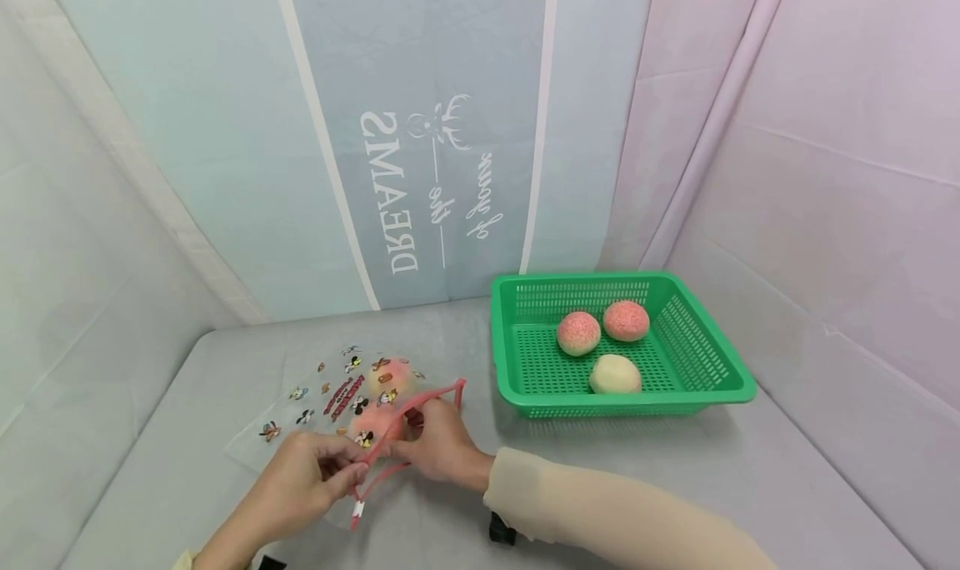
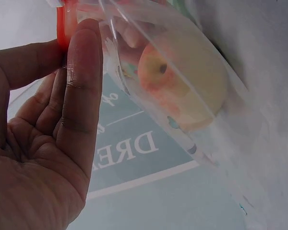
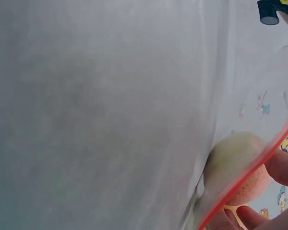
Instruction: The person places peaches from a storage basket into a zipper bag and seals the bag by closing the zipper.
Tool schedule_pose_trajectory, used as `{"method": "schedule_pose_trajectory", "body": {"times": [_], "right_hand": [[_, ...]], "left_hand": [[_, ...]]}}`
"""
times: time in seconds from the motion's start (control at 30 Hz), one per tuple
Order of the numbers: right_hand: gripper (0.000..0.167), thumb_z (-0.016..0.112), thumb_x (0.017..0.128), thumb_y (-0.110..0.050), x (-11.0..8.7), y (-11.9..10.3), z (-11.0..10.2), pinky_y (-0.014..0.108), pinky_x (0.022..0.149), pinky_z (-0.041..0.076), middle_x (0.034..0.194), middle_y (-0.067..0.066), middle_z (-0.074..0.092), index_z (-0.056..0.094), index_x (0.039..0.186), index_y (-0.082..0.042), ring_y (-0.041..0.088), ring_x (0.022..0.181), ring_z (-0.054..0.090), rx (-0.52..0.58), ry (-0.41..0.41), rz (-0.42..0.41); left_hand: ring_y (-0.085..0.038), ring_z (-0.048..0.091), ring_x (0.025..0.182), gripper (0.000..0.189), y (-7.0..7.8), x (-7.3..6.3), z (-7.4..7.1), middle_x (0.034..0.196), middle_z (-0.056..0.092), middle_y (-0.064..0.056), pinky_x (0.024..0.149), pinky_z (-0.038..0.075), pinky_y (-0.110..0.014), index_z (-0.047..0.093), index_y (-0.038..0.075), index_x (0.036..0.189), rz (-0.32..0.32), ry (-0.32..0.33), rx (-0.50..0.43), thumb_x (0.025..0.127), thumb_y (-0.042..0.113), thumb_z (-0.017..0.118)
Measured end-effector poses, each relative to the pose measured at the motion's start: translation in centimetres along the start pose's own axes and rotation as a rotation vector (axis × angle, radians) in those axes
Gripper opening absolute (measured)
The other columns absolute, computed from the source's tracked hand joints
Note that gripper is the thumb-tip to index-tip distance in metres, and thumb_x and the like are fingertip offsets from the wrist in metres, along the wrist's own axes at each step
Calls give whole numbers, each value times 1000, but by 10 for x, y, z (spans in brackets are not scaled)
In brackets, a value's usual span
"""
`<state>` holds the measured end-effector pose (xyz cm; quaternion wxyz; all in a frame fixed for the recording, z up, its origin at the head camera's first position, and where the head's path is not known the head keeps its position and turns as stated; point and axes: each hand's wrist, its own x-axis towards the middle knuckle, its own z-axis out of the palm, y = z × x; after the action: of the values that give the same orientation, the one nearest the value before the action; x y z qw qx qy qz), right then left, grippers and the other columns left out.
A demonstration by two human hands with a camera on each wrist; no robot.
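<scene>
A clear zip bag with a red zip edge and printed cartoon figures lies at the left of the table, its mouth parted. My left hand pinches the red edge near the white slider, between thumb and fingers. Through the mouth reaches my right hand, its fingers and thumb round a pink peach just inside. Another peach lies deeper in the bag, seen through the plastic. In the left wrist view, a pale peach with a dark stem hollow shows behind the film.
A green plastic basket stands to the right with three peaches: two pink ones at the back and a pale one in front. Fabric walls enclose the grey table at the back and sides.
</scene>
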<state>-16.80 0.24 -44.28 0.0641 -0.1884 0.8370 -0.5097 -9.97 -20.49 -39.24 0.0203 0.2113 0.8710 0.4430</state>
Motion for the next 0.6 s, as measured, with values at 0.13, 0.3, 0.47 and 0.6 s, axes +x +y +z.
{"method": "schedule_pose_trajectory", "body": {"times": [0.13,0.3,0.47,0.6], "right_hand": [[31,89,82,-28,-4,1,-6,30,86,56,105,-3,69,72,105,-19,22,101,67,18,-1,-5],[39,88,83,-26,-11,1,-17,36,91,56,113,7,71,72,114,-8,27,107,67,11,-4,11],[40,87,84,-21,-19,-3,-29,31,88,56,113,10,71,72,117,-3,29,107,67,24,-7,-3],[36,88,84,-19,-24,-3,-37,31,86,57,111,10,70,73,114,-5,31,105,66,55,2,-41]], "left_hand": [[-3,58,56,12,0,-1,-1,69,67,10,50,51,-26,75,15,82,-21,5,-5,91,9,78],[-4,59,57,13,0,-2,-1,69,67,10,50,52,-27,74,16,82,-30,4,-15,91,8,78],[-4,59,57,15,1,-3,-1,68,67,10,50,52,-27,74,17,80,-20,24,-13,90,7,78],[-4,60,58,15,2,-3,-1,68,67,10,50,52,-27,74,15,80,-16,45,-12,90,6,78]]}}
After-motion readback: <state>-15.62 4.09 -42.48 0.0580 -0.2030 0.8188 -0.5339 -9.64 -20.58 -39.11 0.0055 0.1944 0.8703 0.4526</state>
